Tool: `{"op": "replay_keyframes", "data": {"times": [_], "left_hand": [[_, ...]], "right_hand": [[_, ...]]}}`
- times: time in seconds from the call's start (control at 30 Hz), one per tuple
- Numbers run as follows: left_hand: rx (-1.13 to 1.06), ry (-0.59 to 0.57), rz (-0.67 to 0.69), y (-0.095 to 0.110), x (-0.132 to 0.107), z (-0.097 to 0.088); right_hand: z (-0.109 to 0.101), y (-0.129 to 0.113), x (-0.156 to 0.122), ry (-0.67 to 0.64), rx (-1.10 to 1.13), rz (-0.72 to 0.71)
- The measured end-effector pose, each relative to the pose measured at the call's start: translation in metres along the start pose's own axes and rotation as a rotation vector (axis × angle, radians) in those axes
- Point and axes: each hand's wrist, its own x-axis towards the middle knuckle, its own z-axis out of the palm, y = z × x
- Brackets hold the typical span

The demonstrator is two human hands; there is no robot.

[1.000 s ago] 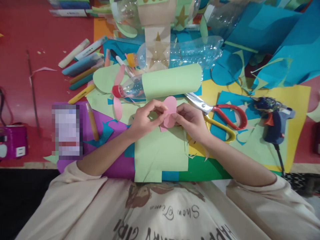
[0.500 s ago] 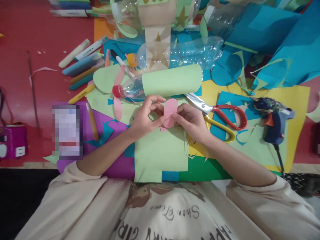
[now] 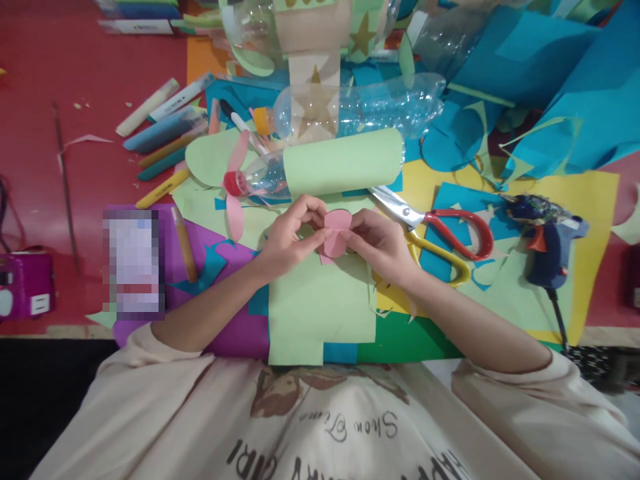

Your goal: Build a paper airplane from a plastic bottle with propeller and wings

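A small pink paper piece (image 3: 337,235) with rounded ends is pinched from both sides over a light green paper sheet (image 3: 323,307). My left hand (image 3: 299,233) grips its left edge between thumb and fingers. From the other side my right hand (image 3: 380,243) pinches its right edge. Just beyond the hands lies a clear plastic bottle (image 3: 267,175) with a red cap, wrapped in a green paper sleeve (image 3: 345,159). Two pink paper ovals (image 3: 235,217) stick out by its cap. Scissors (image 3: 425,220) with one red and one yellow handle lie right of my right hand.
A blue glue gun (image 3: 553,250) with a cord rests at the right. Several markers (image 3: 165,127) and a pixelated phone-like rectangle (image 3: 134,260) are at the left. Another clear bottle (image 3: 370,107) with an orange cap lies farther back, among blue paper sheets (image 3: 545,63) and scraps.
The top of the pink paper piece has tipped over, so it looks shorter. Both hands keep their pinch and have barely shifted.
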Motion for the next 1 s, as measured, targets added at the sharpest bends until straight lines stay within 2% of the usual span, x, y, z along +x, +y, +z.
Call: {"op": "replay_keyframes", "data": {"times": [0.13, 0.33, 0.6, 0.7, 0.8, 0.9, 1.0], "left_hand": [[0.015, -0.013, -0.028, 0.0005, 0.0003, 0.0003], [0.112, -0.108, -0.126, 0.0012, 0.0007, 0.0005], [0.023, -0.132, -0.151, 0.0053, 0.002, -0.0018], [0.019, -0.092, -0.179, 0.0053, 0.0022, -0.0005], [0.028, 0.007, -0.104, 0.0049, 0.0011, 0.0004], [0.098, 0.092, 0.061, 0.006, -0.0006, 0.0005], [0.183, 0.029, 0.162, 0.0071, -0.001, 0.0007]], "right_hand": [[0.0, 0.0, 0.0, -0.005, -0.007, 0.001], [0.0009, -0.0014, 0.0001, 0.003, -0.002, -0.008], [0.0012, -0.0023, -0.0003, -0.005, -0.009, -0.03], [0.0013, -0.0028, 0.0002, 0.013, 0.05, 0.004], [0.0007, -0.0021, 0.0005, 0.046, 0.102, 0.045], [-0.0001, 0.0001, 0.0002, 0.101, 0.1, 0.058], [-0.0008, 0.0018, 0.0001, 0.112, 0.05, -0.003]]}}
